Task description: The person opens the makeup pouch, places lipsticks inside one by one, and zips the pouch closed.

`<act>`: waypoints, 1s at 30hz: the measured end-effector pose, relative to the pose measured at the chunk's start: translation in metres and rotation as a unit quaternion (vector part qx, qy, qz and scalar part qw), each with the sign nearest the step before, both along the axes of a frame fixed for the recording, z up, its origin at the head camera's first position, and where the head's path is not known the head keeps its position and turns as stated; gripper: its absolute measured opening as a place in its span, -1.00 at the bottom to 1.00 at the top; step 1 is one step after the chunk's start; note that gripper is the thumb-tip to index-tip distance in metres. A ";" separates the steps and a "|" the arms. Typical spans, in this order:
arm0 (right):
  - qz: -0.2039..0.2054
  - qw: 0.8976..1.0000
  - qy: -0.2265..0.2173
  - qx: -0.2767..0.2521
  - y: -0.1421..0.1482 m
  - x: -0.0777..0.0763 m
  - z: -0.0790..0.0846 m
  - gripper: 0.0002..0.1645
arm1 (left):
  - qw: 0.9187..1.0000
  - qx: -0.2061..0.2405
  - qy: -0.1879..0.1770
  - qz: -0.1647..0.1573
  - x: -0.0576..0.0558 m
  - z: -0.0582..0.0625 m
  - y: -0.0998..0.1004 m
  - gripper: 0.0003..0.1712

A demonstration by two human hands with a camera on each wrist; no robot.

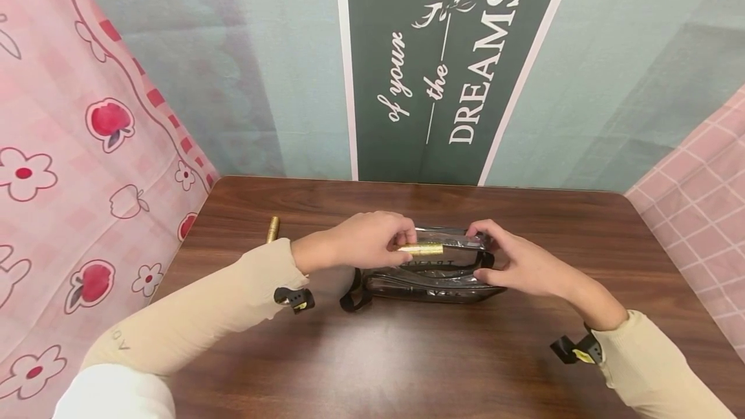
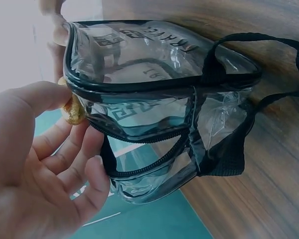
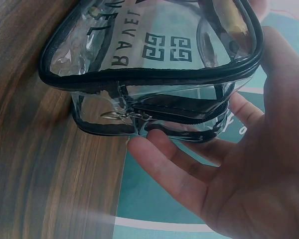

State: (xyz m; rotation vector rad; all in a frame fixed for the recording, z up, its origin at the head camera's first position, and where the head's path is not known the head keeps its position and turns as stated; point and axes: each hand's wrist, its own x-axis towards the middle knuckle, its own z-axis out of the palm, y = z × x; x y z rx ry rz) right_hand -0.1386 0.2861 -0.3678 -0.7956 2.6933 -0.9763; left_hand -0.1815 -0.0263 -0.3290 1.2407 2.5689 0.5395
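Observation:
A clear zip-up travel bag (image 1: 433, 291) with black trim lies on the table, its top unzipped. My left hand (image 1: 372, 241) pinches a shiny gold tube (image 1: 427, 249) between thumb and fingers, over the bag's opening. In the left wrist view, the gold tube's end (image 2: 74, 108) shows right by the bag's black-edged rim. My right hand (image 1: 526, 267) grips the bag's right end, fingers on the far side and thumb on the near side. The right wrist view shows its fingers (image 3: 167, 172) against the bag's end, near a metal zipper pull (image 3: 117, 116).
Another gold tube (image 1: 273, 229) lies on the wooden table (image 1: 372, 361), behind my left forearm. A black strap loop (image 1: 354, 299) sticks out from the bag's left end. Curtains hang behind the table and at both sides.

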 end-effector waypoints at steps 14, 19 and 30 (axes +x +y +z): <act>0.001 1.000 -0.001 0.000 -0.001 0.000 0.000 -0.26 | 1.000 -0.007 0.005 0.008 -0.001 -0.003 0.004 -0.85; 0.006 1.000 0.014 0.003 -0.001 -0.001 0.000 -0.26 | 1.000 -0.009 0.006 0.009 -0.002 -0.005 0.005 -0.86; 0.006 1.000 0.019 0.007 0.000 0.000 0.000 -0.26 | 1.000 -0.015 0.009 0.004 -0.001 -0.007 0.007 -0.79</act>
